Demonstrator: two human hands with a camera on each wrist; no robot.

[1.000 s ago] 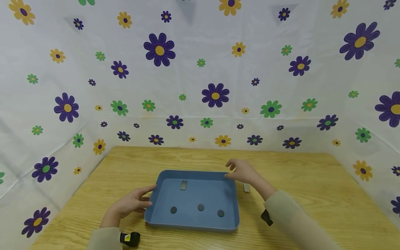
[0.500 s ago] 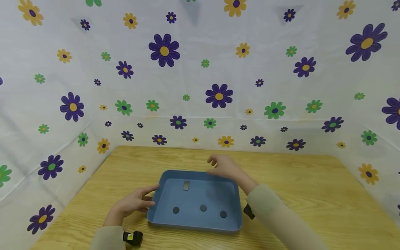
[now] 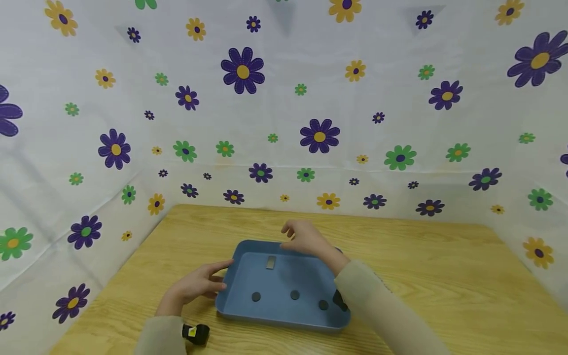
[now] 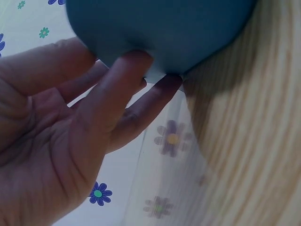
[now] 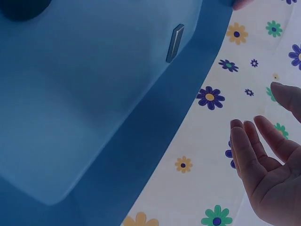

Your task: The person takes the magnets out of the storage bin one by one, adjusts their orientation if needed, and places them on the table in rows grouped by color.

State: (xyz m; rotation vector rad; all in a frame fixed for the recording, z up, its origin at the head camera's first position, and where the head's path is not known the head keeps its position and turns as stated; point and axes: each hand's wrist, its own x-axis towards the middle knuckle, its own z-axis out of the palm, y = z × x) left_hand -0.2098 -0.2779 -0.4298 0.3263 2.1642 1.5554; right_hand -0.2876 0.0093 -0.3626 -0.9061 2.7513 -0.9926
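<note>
A blue rectangular tray (image 3: 277,318) lies on the table. My left hand (image 3: 197,285) touches its left wall from outside with fingers extended; the left wrist view shows the fingertips against the tray's outer side. Over the far rim hovers my right hand (image 3: 306,237), fingers loosely bent and holding nothing. In the right wrist view this hand (image 5: 270,165) is apart from the tray wall (image 5: 150,122). Inside the tray, a small grey metal plate (image 3: 270,262) lies near the back. Dark round discs lie toward the front: left (image 3: 256,297), middle (image 3: 295,295) and right (image 3: 323,304).
The wooden table (image 3: 426,286) extends around the tray. A flower-patterned white sheet (image 3: 275,108) stands behind it and at both sides. Black wrist cameras show at the left cuff (image 3: 196,334) and the right cuff (image 3: 339,300). The right forearm covers the tray's right edge.
My right hand has moved left along the tray's far rim. A pale rectangular piece on the table right of the tray, seen earlier, is now out of sight. My left hand stays at the tray.
</note>
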